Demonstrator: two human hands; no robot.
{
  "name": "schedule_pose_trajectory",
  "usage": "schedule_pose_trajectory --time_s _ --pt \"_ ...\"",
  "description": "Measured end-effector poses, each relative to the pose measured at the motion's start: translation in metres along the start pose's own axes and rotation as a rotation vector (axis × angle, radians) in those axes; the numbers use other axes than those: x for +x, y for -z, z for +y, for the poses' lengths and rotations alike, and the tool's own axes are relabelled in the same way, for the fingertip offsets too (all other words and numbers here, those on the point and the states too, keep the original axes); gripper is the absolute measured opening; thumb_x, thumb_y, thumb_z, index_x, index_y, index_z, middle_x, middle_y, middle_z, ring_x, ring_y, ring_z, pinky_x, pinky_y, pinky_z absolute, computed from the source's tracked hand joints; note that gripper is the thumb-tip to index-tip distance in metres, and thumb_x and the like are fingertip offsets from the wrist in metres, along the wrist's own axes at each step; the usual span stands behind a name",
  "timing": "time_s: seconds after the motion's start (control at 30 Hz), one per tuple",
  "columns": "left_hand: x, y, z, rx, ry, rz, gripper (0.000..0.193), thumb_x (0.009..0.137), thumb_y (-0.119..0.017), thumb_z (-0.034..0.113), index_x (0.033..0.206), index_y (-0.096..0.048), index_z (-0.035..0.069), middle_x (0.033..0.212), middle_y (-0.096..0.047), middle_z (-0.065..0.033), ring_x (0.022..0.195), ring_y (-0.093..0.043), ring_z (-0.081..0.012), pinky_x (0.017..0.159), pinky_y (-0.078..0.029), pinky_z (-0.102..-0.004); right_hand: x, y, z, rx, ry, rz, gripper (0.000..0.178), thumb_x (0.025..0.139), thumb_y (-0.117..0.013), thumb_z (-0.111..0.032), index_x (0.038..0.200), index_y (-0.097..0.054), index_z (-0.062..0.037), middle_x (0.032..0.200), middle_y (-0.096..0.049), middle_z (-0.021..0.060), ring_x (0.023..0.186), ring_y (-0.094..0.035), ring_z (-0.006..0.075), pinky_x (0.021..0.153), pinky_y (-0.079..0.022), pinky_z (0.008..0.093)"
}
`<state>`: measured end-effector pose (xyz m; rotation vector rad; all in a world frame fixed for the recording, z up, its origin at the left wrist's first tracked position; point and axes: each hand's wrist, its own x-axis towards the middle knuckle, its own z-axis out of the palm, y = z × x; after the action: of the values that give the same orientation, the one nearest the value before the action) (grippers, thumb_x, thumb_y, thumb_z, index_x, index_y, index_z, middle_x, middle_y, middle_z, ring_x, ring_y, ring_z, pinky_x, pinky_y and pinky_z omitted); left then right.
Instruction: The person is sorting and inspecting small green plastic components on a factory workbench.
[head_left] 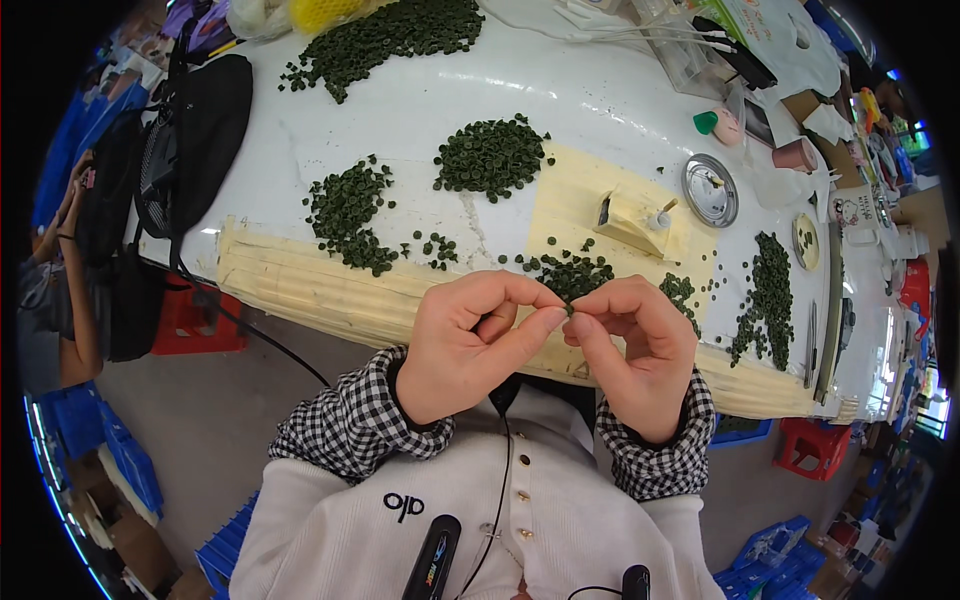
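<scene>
Green piece [569, 311], just one, is pinched between two hands [470, 345] [640, 355]

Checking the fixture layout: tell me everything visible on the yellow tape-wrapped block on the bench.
The yellow tape-wrapped block looks squat and boxy, its covering apparently creased tape; what lies beneath is hidden. Its left end shows a dark recess; near its right end a pale peg sticks up. It rests on a yellowish patch of the white table, slanting slightly down to the right. Neither the left hand nor the right hand touches it.
</scene>
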<state>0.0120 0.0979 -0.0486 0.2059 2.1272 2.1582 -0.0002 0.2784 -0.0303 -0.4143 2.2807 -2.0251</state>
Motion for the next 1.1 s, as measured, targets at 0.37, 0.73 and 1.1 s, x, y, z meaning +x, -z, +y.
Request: schedule_pose_trajectory --time_s 0.37,0.73,1.1 --pt "0.0015 0.0035 0.0006 0.130 -0.128 -0.026 0.012 0.081 -0.066 -0.001 0.092 -0.068 0.001 0.060 -0.039 0.0068 0.052 -0.030 -0.0021 0.050 -0.027 -0.0194 -0.0004 0.0050 0.0015 0.028 -0.029 -0.065 0.011 0.082 -0.063 0.005 0.093 -0.064 0.0050 0.088 -0.064 0.0085 0.076 -0.064 0.0100 0.068 -0.053 0.0215" --pt "0.0022 0.0049 0.0026 0.080 -0.074 -0.059 0.011 0.080 -0.066 -0.002 0.091 -0.067 0.001 0.057 -0.034 0.0083 0.052 -0.028 -0.0017 0.050 -0.027 -0.0194 -0.0003 0.0054 0.0011 0.014 -0.029 -0.064 0.009 0.081 -0.064 0.005 0.090 -0.064 0.0042 0.085 -0.063 0.0080 0.075 -0.064 0.0102 0.067 -0.053 0.0216" --pt "0.0027 0.0031 0.0021 0.054 -0.025 -0.050 0.011 0.082 -0.066 -0.001 0.093 -0.067 0.001 0.057 -0.031 0.0100 0.052 -0.027 -0.0010 0.049 -0.025 -0.0195 -0.0033 0.0008 0.0037 -0.092 0.022 0.006 0.009 0.080 -0.066 0.004 0.089 -0.063 0.0032 0.082 -0.062 0.0082 0.071 -0.063 0.0120 0.064 -0.052 0.0224"
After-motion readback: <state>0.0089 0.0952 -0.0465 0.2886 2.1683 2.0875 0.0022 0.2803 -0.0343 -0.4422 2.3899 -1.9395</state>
